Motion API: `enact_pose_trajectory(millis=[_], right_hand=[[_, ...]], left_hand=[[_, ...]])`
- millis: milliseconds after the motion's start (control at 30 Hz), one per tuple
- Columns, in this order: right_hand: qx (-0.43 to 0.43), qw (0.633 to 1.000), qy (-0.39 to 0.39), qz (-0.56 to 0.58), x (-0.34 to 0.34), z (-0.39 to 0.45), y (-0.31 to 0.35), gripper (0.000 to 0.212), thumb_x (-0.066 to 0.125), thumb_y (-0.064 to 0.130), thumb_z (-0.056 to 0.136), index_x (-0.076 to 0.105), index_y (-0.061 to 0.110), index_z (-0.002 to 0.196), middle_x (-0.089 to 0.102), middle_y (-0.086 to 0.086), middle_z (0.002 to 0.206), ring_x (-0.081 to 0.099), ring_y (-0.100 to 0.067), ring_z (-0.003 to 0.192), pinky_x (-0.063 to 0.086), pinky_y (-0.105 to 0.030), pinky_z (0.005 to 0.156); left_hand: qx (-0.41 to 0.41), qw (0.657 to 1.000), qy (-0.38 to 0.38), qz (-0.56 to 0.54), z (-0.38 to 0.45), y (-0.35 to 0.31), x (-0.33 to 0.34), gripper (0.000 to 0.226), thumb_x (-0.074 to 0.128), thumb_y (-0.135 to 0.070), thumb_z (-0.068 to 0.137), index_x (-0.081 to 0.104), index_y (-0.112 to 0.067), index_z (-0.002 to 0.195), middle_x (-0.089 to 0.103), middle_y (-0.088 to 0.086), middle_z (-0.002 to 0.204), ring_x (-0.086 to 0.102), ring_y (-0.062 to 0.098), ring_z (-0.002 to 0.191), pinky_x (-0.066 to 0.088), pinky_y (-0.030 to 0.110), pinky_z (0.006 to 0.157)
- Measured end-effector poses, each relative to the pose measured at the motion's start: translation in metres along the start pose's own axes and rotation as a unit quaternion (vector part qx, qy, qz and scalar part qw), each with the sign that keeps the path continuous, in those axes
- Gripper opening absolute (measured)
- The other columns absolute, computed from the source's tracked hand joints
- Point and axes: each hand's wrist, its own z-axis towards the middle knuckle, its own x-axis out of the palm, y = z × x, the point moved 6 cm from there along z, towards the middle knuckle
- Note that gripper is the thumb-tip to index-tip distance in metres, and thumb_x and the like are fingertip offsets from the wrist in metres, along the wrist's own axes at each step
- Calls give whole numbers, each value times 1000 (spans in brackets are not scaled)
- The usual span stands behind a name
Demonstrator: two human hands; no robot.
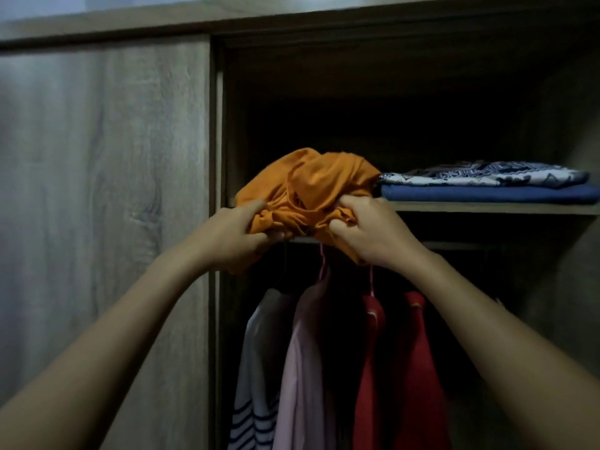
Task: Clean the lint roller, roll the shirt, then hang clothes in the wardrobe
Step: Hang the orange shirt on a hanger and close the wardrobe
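An orange shirt [311, 183], bunched into a loose bundle, lies at the left end of the wardrobe shelf [487, 207]. My left hand [233, 233] grips its lower left edge. My right hand [373, 233] grips its lower right edge. Both arms reach up from the bottom of the head view. Part of the orange cloth hangs over the shelf's front edge between the hands. No lint roller is in view.
Folded clothes, a patterned piece [480, 177] on a blue one [487, 193], lie right of the shirt. Below hang a striped top [256, 368], a pink garment [305, 352] and red garments [402, 368]. A closed wooden wardrobe door [104, 190] fills the left.
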Motion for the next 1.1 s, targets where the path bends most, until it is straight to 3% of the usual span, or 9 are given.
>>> enact_pose_trajectory(millis=[300,433,567,667,733,833,867,967,1100], right_hand=[[146,977,143,59,36,-82,-29,28,50,27,91,68,9,79,69,-8,77,63,-19,72,48,-39,69],[184,963,188,60,63,-118,-35,18,53,26,96,69,21,93,71,4,93,65,-13,91,45,-25,73],[212,956,102,176,64,-141,-9,22,57,26,93,67,27,113,67,9,114,61,-5,103,50,-23,87],[182,934,70,299,56,-152,26,28,62,41,89,62,35,116,64,15,113,59,0,108,51,-26,91],[185,931,90,301,55,-158,39,37,66,46,84,59,37,119,61,20,111,58,5,105,50,-17,86],[168,967,54,186,45,-158,38,25,68,28,85,66,25,110,66,17,96,61,7,90,49,-15,77],[175,964,51,192,43,-159,36,19,65,23,88,69,22,106,70,12,94,64,3,87,52,-20,77],[219,939,56,258,35,-164,26,17,58,18,93,71,14,103,74,-1,94,70,-12,84,56,-25,72],[260,920,62,288,25,-163,13,20,51,19,98,68,18,108,71,2,98,68,-9,85,55,-23,75]], left_hand=[[-40,952,125,-276,-48,-15,18,40,51,-52,83,59,-28,114,59,0,111,62,17,97,52,32,83],[-57,942,133,-302,-62,-21,51,36,38,-41,99,64,-20,113,64,-1,93,65,6,78,47,19,68],[-112,920,141,-348,-75,-23,85,45,34,-38,102,65,-5,103,60,-4,67,58,0,54,45,11,55],[-155,892,146,-398,-83,-29,96,48,33,-46,100,65,-11,92,59,-4,61,58,5,57,46,21,63],[-185,845,154,-477,-88,-34,97,46,34,-44,99,63,-11,88,61,2,70,60,13,68,48,27,70],[-214,704,204,-645,-100,-45,96,16,38,-18,90,47,-13,78,50,7,76,54,17,71,50,31,72],[-208,707,209,-643,-104,-44,97,12,38,-10,88,45,-12,78,48,8,80,55,18,75,54,32,75],[-186,796,182,-547,-114,-27,98,14,48,-7,96,60,-1,90,61,15,90,64,21,85,59,31,81],[-167,869,108,-454,-118,-3,82,26,44,-21,100,62,-6,86,64,10,74,63,15,67,57,20,62]])
